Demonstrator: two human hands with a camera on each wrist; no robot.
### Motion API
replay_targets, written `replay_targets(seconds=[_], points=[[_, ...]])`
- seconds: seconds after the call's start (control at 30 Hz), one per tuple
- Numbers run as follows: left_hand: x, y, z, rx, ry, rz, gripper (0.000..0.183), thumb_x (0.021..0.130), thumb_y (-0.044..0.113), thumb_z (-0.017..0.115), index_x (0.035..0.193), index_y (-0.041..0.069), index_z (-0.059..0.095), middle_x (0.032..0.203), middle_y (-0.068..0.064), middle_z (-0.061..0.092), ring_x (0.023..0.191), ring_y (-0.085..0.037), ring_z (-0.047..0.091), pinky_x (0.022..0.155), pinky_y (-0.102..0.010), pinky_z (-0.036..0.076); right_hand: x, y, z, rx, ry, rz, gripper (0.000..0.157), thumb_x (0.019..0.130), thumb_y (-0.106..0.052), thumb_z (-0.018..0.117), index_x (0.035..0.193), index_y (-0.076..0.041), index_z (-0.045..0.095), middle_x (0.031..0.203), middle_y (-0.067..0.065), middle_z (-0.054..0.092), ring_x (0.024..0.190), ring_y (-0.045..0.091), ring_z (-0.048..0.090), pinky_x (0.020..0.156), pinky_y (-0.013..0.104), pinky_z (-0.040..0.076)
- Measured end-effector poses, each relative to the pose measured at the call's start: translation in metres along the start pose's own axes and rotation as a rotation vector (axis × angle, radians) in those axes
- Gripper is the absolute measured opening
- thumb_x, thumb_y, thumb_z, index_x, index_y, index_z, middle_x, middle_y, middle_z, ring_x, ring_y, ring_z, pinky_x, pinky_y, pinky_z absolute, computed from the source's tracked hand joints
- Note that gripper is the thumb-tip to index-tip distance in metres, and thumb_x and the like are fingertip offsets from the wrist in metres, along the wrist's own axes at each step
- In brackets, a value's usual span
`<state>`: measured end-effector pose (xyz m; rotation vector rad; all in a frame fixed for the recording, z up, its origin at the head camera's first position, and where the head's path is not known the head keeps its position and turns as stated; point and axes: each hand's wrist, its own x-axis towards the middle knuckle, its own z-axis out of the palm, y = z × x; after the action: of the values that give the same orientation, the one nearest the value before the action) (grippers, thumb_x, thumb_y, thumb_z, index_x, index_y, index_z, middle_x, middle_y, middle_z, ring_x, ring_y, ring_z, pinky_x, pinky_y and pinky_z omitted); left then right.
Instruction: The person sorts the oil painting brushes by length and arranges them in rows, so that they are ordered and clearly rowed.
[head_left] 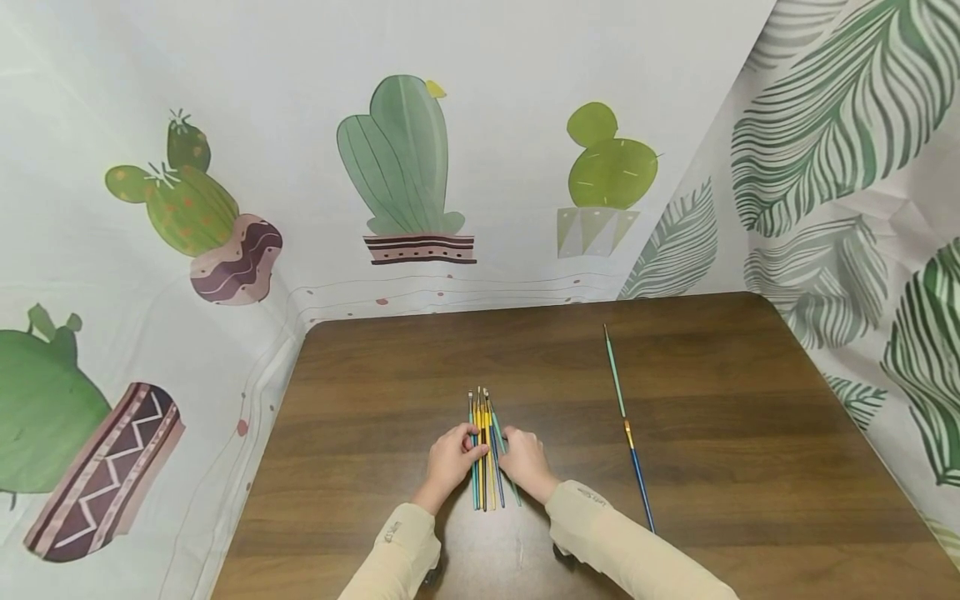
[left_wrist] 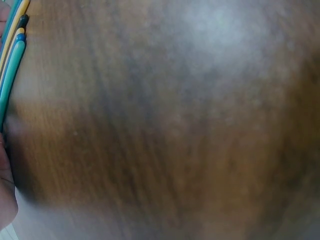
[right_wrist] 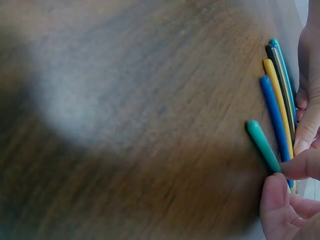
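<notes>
Near the middle of the table (head_left: 360,375), we see the left hand (head_left: 450,458) holding a row of paintbrushes (head_left: 483,433) between thumb and fingers; the right hand (head_left: 527,462) pinches a green brush (right_wrist: 262,145) just beside it, two more brushes (head_left: 640,479) farther right.

Two printed marks, both dark lettering on light cream fabric. Left sleeve (head_left: 397,554): small print (head_left: 393,531) on the cuff, near the wrist, slanting toward the far right; ends in what looks like "Slim", first part unclear. Right sleeve (head_left: 630,537): similar lettering (head_left: 592,496) on the cuff's far side, near the wrist, slanting toward the near right; seems to read "Let's Slim", first word uncertain. Both look like the same wording, but too small to confirm letter by letter. Any print on the paintbrushes (head_left: 483,493) is too small to tell. Nothing legible in either wrist view.
</notes>
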<state>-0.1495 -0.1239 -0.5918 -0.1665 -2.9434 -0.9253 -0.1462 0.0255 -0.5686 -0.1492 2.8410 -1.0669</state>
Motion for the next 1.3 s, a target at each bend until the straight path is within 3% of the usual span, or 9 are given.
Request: replay_targets(seconds=[0.33,0.83,1.1,1.3], points=[[0.0,0.001,0.0,-0.002,0.008,-0.001,0.028,0.073,0.033,0.069,0.093,0.016,0.06,0.063,0.009,0.048,0.055,-0.003,0.041,0.054,-0.02,0.033,0.002,-0.001,0.002,-0.003,-0.012,0.038,0.027,0.065,-0.004,0.066,0.09,-0.002,0.058,0.074,0.011,0.061,0.06,0.019,0.052,0.051,0.031,0.042],[0.0,-0.001,0.002,0.0,-0.007,-0.012,0.029,0.074,0.035,0.068,0.094,0.017,0.06,0.063,0.011,0.046,0.054,-0.002,0.039,0.054,-0.019,0.032,0.002,0.005,0.001,0.036,0.002,0.065,0.037,0.064,-0.012,0.072,0.096,0.0,0.059,0.084,0.014,0.064,0.066,0.021,0.056,0.059,0.036,0.046],[0.0,-0.002,0.003,-0.003,-0.006,-0.011,0.028,0.073,0.036,0.068,0.094,0.018,0.06,0.063,0.012,0.046,0.053,-0.002,0.038,0.054,-0.019,0.031,0.007,0.012,-0.003,0.121,0.028,0.088,0.03,0.062,-0.009,0.071,0.089,0.001,0.061,0.074,0.01,0.064,0.063,0.017,0.054,0.059,0.031,0.044],[0.0,-0.002,0.003,-0.01,-0.005,-0.009,0.027,0.074,0.034,0.068,0.092,0.017,0.06,0.062,0.011,0.044,0.053,-0.003,0.037,0.053,-0.019,0.031,0.016,0.019,-0.021,0.259,0.006,0.155,0.026,0.063,-0.004,0.064,0.088,0.0,0.061,0.062,0.003,0.059,0.055,0.011,0.05,0.053,0.025,0.04]])
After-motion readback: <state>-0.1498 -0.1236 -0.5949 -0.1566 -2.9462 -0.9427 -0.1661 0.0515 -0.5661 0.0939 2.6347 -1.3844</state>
